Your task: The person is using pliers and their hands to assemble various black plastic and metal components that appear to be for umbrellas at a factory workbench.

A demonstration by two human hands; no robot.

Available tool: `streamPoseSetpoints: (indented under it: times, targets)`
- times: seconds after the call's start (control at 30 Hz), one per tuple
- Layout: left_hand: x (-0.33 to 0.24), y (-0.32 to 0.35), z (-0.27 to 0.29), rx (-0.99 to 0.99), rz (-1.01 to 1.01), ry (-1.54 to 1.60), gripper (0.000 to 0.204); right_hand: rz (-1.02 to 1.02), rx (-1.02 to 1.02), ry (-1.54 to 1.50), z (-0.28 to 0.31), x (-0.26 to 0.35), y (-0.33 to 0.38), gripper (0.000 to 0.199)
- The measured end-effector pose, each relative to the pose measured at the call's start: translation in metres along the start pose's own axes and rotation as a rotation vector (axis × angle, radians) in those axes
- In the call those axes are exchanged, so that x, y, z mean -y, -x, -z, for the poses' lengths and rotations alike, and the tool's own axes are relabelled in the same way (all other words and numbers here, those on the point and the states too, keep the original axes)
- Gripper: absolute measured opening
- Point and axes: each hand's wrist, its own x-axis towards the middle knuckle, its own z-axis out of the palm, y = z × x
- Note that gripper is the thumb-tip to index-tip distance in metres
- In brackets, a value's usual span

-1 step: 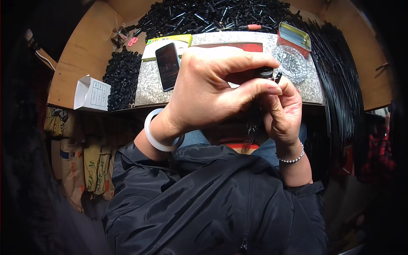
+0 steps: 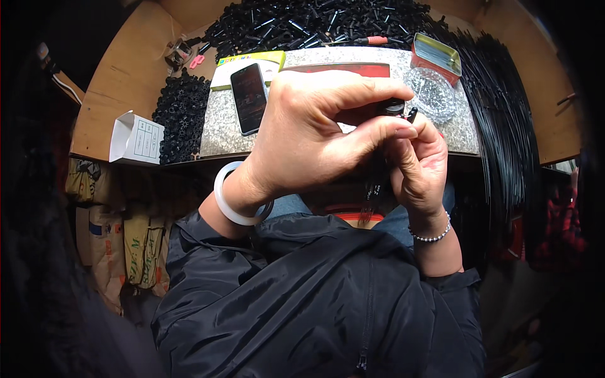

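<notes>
Above the front of the speckled work surface, my left hand [image 2: 315, 129], with a white bangle at its wrist, curls its thumb and index finger round a small glossy black piece [image 2: 395, 107]. My right hand [image 2: 419, 160], wearing a beaded bracelet, is closed close beneath the left fingertips. Between the two hands a thin black tip [image 2: 413, 114] pokes out beside the left thumb. Dark thin strands [image 2: 372, 192] hang below the hands over my lap; my left hand partly hides where they lead. What exactly the right fingers grip is hidden.
A phone [image 2: 249, 97] leans on a yellow-and-white box [image 2: 277, 58]. A glass dish [image 2: 432, 94] and a tin [image 2: 438, 57] stand at the right. Black parts [image 2: 302, 25] heap at the back, black tubes [image 2: 183, 113] left, long black cables [image 2: 504, 113] right. A white carton [image 2: 138, 140] sits front left.
</notes>
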Motion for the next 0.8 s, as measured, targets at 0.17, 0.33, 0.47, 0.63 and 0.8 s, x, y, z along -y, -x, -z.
streamPoseSetpoints:
  times: [0.17,0.33,0.47,0.63,0.8]
  targets:
    - [-0.011,0.007,-0.012,-0.062,0.145,0.085,0.032,0.014,-0.035,0.03,0.002,-0.003,0.0,0.009]
    - [-0.002,0.006,0.001,0.083,0.185,0.103,0.032,0.053,-0.013,0.031,0.001,-0.004,0.001,0.013]
    - [-0.001,0.003,0.004,0.115,0.096,0.096,0.028,0.026,-0.076,-0.053,-0.006,-0.003,0.0,0.024]
    - [-0.002,0.006,0.001,0.107,0.106,0.172,0.028,-0.244,0.293,0.14,0.006,0.006,-0.002,0.047]
    - [0.004,0.002,0.004,0.148,0.077,0.275,0.037,-0.438,0.325,0.317,0.014,0.013,-0.002,0.078]
